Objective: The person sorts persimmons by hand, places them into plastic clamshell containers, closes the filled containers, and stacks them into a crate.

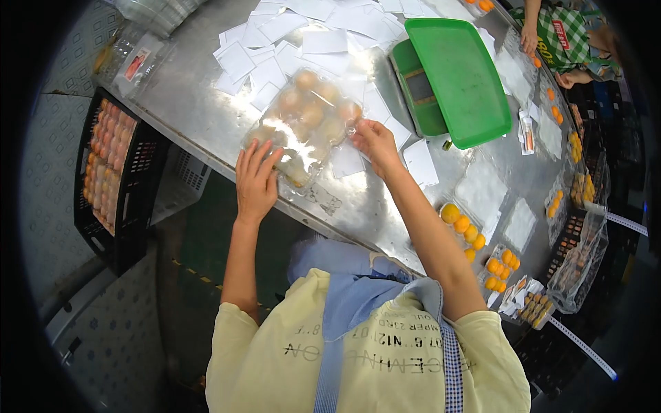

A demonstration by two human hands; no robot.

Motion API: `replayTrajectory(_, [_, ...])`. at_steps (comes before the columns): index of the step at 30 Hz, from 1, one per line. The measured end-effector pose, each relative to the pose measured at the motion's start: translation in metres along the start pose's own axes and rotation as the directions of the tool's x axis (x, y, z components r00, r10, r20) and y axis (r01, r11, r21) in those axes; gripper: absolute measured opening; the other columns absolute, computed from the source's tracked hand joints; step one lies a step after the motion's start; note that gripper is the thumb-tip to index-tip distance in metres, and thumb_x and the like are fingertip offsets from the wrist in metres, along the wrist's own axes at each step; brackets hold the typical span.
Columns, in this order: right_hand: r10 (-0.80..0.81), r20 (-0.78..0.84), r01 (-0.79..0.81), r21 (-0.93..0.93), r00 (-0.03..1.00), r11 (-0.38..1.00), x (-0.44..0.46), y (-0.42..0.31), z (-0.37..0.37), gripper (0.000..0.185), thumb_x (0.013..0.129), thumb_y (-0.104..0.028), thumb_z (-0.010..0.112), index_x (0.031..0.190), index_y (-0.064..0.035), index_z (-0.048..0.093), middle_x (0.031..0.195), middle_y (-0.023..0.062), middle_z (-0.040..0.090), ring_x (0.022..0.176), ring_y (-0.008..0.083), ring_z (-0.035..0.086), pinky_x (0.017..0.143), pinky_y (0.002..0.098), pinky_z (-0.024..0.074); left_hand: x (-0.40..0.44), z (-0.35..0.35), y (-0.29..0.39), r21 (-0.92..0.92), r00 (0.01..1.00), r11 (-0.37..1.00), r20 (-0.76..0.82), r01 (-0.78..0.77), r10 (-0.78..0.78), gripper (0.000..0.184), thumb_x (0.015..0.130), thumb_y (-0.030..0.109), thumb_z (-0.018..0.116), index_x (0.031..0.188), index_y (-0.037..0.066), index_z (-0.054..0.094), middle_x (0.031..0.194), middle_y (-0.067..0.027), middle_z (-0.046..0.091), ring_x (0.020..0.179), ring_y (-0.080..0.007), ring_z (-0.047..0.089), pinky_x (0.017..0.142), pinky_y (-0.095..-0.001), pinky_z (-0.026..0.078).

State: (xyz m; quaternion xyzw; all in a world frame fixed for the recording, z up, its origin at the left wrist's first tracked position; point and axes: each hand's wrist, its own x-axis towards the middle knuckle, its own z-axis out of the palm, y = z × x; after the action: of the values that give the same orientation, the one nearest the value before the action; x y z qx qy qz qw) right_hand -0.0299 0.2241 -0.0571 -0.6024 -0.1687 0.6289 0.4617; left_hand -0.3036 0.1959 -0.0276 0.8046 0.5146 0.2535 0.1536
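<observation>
A clear plastic clamshell pack (313, 117) with several round orange-pink fruits inside lies on the metal table, glare hiding part of it. My left hand (256, 182) rests on its near left end, fingers stretched out and apart. At the right edge of the pack, my right hand (376, 146) has thumb and fingers closed on the plastic rim. White paper cards (275, 41) lie scattered around and behind the pack.
Right of the pack, a green tray (463, 82) sits on a green scale (418, 89). Loose orange fruits (463, 226) and filled packs (500, 268) line the right side. A black crate of packed fruit (110, 165) stands left below the table. Another person's hand (529, 40) is at upper right.
</observation>
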Motion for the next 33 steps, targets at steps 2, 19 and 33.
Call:
replayTrajectory(2, [0.006,-0.023,-0.005,0.064,1.0,0.998,-0.01,0.0,-0.001,0.035,0.09,-0.023,0.059,0.11,0.0042,0.051,0.097,0.0107,0.058,0.085,0.0171,0.059,0.071,0.0279,0.0508,0.003,-0.006,-0.003,-0.065,0.999,0.998,-0.04,0.005,-0.007,0.045,0.077,0.001,0.056,0.12,0.011,0.058,0.129,-0.0096,0.05,0.125,-0.0315,0.041,0.106,-0.0455,0.028])
replayTrajectory(19, [-0.685,0.298,0.504,-0.855,0.665,0.118,-0.004,-0.019,0.013,0.044,0.071,-0.025,0.074,0.107,-0.0051,0.059,0.101,0.0119,0.056,0.099,0.03,0.051,0.08,0.0384,0.0451,0.044,-0.008,-0.046,-0.527,0.755,0.744,-0.262,0.41,-0.601,0.035,0.095,0.027,0.052,0.104,-0.006,0.061,0.09,-0.0133,0.066,0.082,-0.0136,0.057,0.074,-0.0286,0.045])
replayTrajectory(33, [-0.037,0.097,0.028,0.088,0.995,0.996,-0.01,-0.044,-0.008,0.046,0.086,-0.033,0.061,0.115,0.0006,0.052,0.105,0.0103,0.056,0.091,0.02,0.055,0.079,0.031,0.0478,0.043,-0.004,-0.045,-0.537,0.756,0.745,-0.27,0.396,-0.596,0.034,0.096,0.025,0.05,0.105,-0.006,0.06,0.093,-0.0111,0.065,0.085,-0.0129,0.056,0.077,-0.0273,0.044])
